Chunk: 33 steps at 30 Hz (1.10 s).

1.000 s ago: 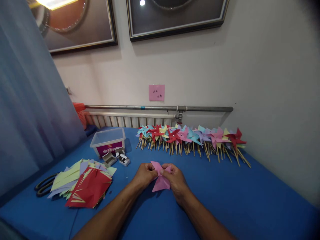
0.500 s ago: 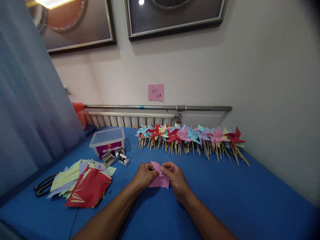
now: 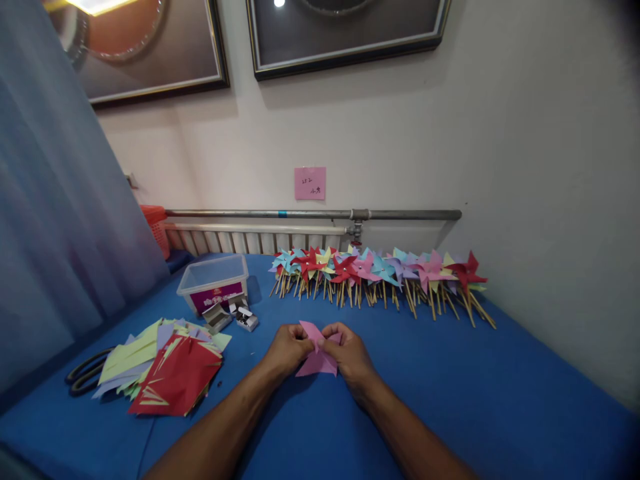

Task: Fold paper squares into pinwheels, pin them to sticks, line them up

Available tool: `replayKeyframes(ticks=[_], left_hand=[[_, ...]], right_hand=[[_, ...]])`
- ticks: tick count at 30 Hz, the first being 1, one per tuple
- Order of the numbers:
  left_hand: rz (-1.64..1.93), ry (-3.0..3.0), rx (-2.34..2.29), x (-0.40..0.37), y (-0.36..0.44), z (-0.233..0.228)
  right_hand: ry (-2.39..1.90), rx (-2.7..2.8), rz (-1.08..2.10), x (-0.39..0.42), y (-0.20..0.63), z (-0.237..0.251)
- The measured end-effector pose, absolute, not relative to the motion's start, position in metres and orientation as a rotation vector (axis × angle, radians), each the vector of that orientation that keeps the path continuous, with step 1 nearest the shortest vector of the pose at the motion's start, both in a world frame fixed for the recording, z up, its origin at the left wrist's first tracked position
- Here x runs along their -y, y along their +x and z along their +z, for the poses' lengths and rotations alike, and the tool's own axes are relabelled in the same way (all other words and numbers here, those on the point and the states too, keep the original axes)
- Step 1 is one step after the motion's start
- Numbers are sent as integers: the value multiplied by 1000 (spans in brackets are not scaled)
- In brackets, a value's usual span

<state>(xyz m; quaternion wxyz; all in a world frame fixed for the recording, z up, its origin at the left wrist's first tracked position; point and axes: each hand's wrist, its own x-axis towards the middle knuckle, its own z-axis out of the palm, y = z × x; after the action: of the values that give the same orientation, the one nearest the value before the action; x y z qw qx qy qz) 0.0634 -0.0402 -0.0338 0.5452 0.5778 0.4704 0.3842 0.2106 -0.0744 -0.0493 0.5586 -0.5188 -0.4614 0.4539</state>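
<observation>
Paper stack (image 3: 165, 370) lies left of both hands; pinwheel row (image 3: 380, 277) lies behind them.

Matt pink paper (image 3: 317, 359) is pinched by both hands over the blue cloth surface (image 3: 450, 400); behind it lie paper pinwheels (image 3: 380, 273) on thin wooden sticks, left of it a clear glossy plastic box (image 3: 214, 283), beyond a dull metal pipe (image 3: 310, 215)

The room is rather dim; a ceiling lamp reflects as glare in the framed picture (image 3: 150, 47). The edges bend and the corners darken.
</observation>
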Motion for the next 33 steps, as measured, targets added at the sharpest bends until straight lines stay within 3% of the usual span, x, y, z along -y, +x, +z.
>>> replayKeyframes(ticks=[33], left_hand=[[909, 1309, -1078, 38, 65, -36]], right_hand=[[-1350, 1143, 1042, 74, 214, -46]])
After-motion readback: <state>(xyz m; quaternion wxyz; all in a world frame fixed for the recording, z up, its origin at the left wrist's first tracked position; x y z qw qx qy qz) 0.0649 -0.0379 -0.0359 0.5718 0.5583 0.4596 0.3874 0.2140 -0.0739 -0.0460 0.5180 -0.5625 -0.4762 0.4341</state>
